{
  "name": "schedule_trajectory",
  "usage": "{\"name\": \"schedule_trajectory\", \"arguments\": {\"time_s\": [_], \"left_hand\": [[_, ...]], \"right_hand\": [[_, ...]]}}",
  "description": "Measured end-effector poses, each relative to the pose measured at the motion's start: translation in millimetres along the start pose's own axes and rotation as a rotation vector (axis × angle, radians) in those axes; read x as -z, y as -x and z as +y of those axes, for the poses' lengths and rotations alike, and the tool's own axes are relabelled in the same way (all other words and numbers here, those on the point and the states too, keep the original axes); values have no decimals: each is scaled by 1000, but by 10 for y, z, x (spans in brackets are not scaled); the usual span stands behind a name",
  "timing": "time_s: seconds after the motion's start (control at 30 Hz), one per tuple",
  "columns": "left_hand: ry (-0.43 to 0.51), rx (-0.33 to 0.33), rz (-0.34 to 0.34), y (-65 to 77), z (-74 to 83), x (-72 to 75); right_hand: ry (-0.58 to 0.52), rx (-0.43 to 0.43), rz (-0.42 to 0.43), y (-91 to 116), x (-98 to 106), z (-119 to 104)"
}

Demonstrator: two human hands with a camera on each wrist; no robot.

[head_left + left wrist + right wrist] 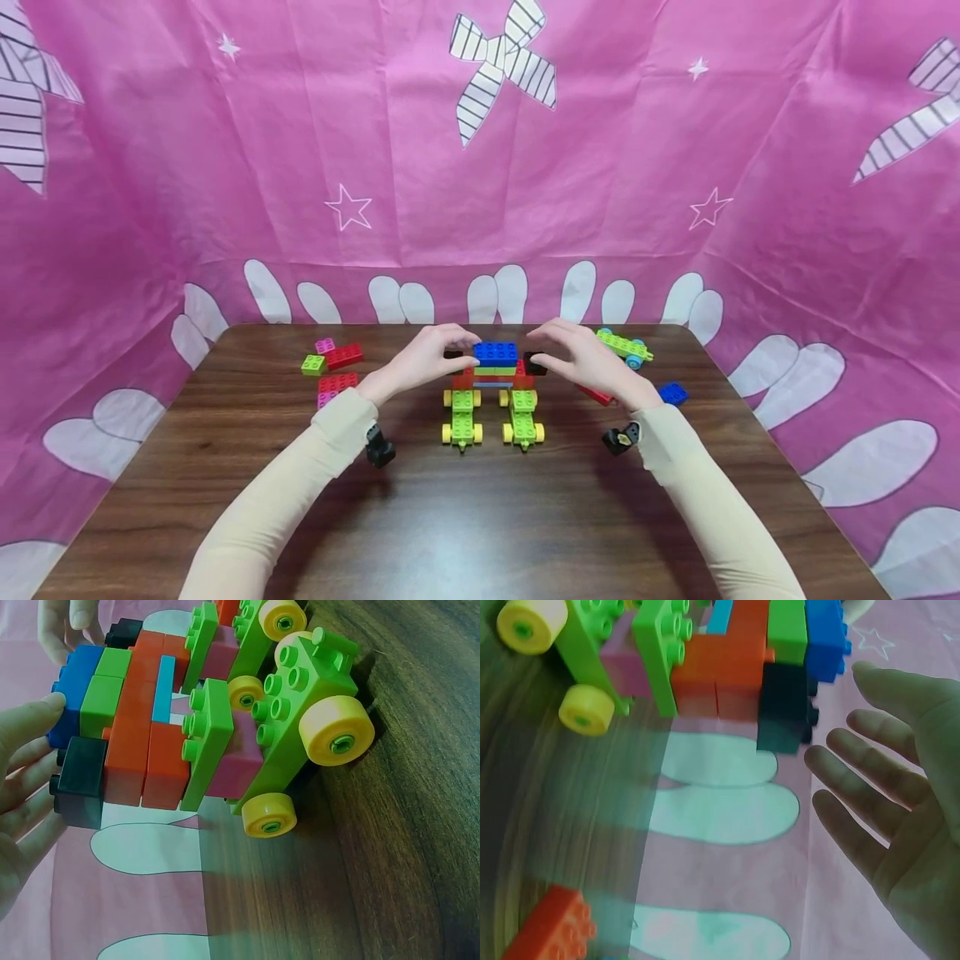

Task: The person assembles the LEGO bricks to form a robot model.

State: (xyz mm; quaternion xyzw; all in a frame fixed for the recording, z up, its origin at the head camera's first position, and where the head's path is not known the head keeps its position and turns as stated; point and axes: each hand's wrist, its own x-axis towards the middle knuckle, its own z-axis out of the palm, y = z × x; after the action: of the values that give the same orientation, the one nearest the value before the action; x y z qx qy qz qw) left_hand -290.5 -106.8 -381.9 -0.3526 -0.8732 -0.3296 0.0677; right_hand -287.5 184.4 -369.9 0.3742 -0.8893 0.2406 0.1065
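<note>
A brick build stands on two lime wheeled bases (462, 423) with yellow wheels. Pink bricks (237, 756) and lime bricks rise from the bases to a span of red bricks (133, 735), with a light blue piece (163, 690) below it. Lime bricks and a blue brick (495, 353) form the top, flanked by black bricks (81, 784) (782, 705). My left hand (429, 358) is at the left side, thumb tip overlapping the blue brick in the left wrist view, fingers loosely extended. On the opposite side, my right hand (573, 354) spreads its fingers, apart from the black brick.
Red bricks (344, 357), a small lime brick (313, 364) and pink bricks (325, 345) lie at the table's left. Beyond my right hand are a lime wheeled base (622, 343) with blue wheels, a blue brick (672, 393) and a red brick (597, 395). Pink cloth surrounds the wooden table (450, 517).
</note>
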Motion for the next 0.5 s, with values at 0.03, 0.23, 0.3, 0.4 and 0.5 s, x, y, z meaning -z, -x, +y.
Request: {"name": "schedule_trajectory", "arguments": {"time_s": [0.03,0.23,0.3,0.4,0.5], "left_hand": [[-4,-2,-1,-2,3,-2],[-14,1,-10,-10,17,11],[-14,1,-11,-12,15,13],[-14,2,-12,-10,9,13],[-20,0,-13,-4,3,13]], "right_hand": [[12,0,10,20,23,20],[68,10,72,148,190,181],[82,-19,81,211,248,248],[90,-77,89,323,323,374],[101,-123,94,448,382,521]]}}
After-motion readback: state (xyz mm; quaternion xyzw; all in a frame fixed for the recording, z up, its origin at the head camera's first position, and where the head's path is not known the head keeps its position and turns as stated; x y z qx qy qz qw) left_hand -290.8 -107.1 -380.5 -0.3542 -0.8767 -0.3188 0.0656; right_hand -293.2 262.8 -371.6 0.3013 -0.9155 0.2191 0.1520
